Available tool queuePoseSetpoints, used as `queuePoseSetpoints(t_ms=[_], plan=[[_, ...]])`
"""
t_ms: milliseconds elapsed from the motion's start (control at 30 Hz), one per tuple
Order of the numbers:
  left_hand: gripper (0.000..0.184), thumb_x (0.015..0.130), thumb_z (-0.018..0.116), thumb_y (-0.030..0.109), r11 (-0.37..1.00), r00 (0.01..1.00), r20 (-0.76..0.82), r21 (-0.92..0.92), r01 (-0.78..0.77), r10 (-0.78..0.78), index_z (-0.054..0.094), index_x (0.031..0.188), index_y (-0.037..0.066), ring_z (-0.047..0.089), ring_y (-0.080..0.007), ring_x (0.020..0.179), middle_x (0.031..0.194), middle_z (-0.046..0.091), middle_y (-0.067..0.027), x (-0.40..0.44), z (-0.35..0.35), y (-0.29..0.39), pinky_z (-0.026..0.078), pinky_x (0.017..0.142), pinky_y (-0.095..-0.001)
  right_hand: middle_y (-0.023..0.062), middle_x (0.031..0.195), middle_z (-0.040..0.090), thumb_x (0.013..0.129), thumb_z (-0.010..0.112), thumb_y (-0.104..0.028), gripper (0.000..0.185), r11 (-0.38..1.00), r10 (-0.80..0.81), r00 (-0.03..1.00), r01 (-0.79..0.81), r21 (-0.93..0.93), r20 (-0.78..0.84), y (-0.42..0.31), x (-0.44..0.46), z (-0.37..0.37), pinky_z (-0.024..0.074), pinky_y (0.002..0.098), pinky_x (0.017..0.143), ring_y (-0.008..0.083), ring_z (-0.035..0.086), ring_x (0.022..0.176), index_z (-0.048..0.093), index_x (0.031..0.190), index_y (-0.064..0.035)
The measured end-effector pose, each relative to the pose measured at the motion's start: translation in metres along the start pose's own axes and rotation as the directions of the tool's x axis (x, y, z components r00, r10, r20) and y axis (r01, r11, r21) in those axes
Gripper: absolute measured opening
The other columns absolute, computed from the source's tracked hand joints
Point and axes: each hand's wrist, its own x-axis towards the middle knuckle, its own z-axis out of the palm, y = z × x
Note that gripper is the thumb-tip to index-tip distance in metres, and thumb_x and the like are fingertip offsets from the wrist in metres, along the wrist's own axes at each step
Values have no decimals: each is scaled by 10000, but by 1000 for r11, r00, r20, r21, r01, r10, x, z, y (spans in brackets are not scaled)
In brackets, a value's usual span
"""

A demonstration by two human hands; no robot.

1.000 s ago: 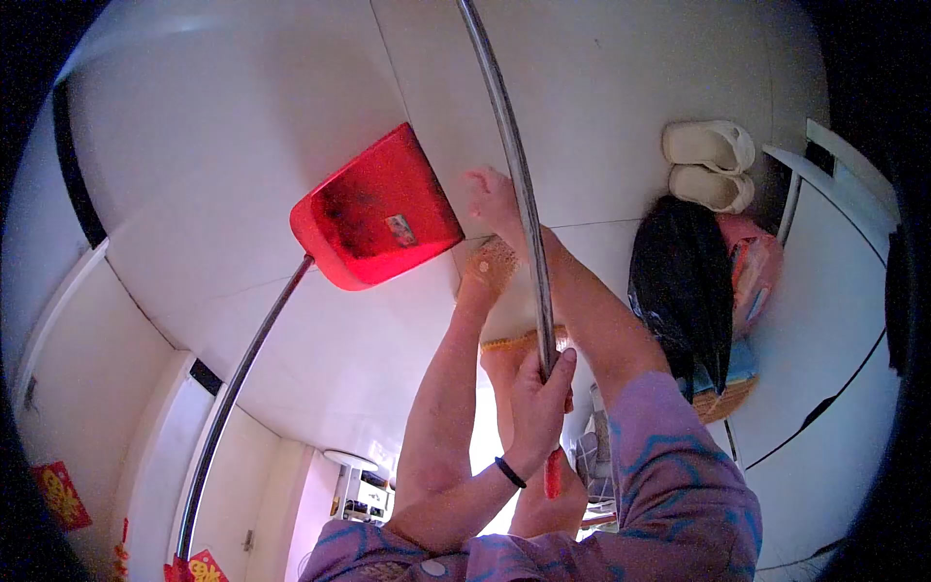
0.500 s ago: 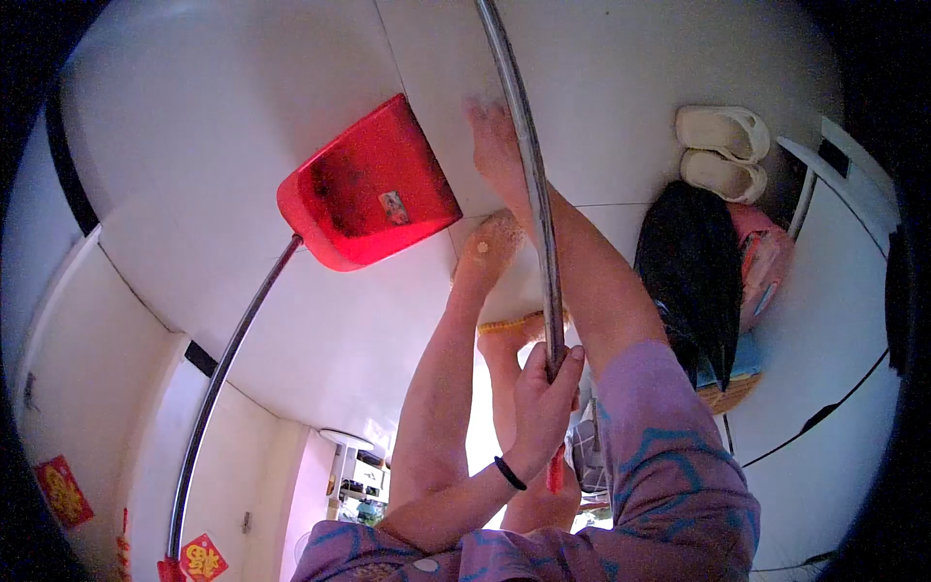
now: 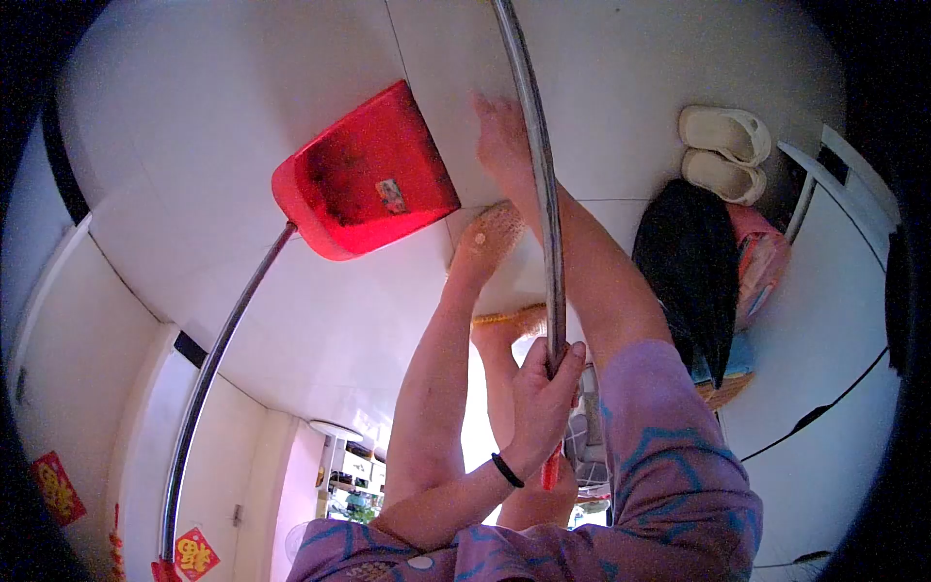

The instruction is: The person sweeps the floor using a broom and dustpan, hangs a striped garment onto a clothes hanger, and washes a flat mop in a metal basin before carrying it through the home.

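Observation:
My left hand (image 3: 548, 388), with a black band at the wrist, is wrapped round the lower part of a long metal pole (image 3: 551, 252); a red end sticks out below it. My right arm reaches up behind the pole, and my right hand (image 3: 501, 145) shows blurred just left of the pole, its grip unclear. A red dustpan (image 3: 373, 175) lies on the floor to the left, with dark stains and a small label inside. Its long metal handle (image 3: 218, 359) runs down to a red end.
My bare legs and feet in slippers (image 3: 490, 233) are below the pole. On the right are pale clogs (image 3: 725, 136), a black bag (image 3: 689, 276), a pink item (image 3: 759, 267) and white furniture (image 3: 824, 320). Door panels (image 3: 218, 456) with red decorations (image 3: 197, 554) stand at left.
The pole's upper part has shifted right in view and my right hand has moved slightly up. The dustpan appears higher and further left as the view shifts. My left hand keeps its hold.

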Motion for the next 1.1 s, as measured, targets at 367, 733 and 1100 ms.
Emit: queuePoseSetpoints(t_ms=[367, 733, 1100], plan=[[188, 912, 572, 225, 1000, 999, -37, 8, 14, -13, 522, 844, 58, 450, -60, 468, 570, 481, 14, 1, 2, 2, 365, 421, -214, 206, 1040, 592, 785, 472, 6, 504, 999, -33, 999, 31, -42, -31, 0, 2, -1, 399, 479, 900, 372, 539, 982, 470, 1286, -47], [318, 963, 444, 320, 993, 984, 162, -105, -56, 73, 543, 869, 33, 560, -125, 639, 730, 579, -61, 8, -10, -10, 458, 575, -250, 185, 971, 588, 908, 488, -188, 208, 993, 100, 989, -106, 53, 113, -10, -65, -85, 432, 413, 823, 343, 563, 900, 569, 985, -12], [409, 962, 472, 334, 884, 799, 536, 189, -427, 272, 556, 1184, 0, 537, -158, 965, 1048, 595, -58, 17, -2, -17, 416, 879, -276, 53, 881, 558, 946, 489, -212, 498, 530, 588, 703, -708, 466, 400, -124, -403, -282, 450, 231, 553, 98, 504, 595, 322, 1402, -101]])
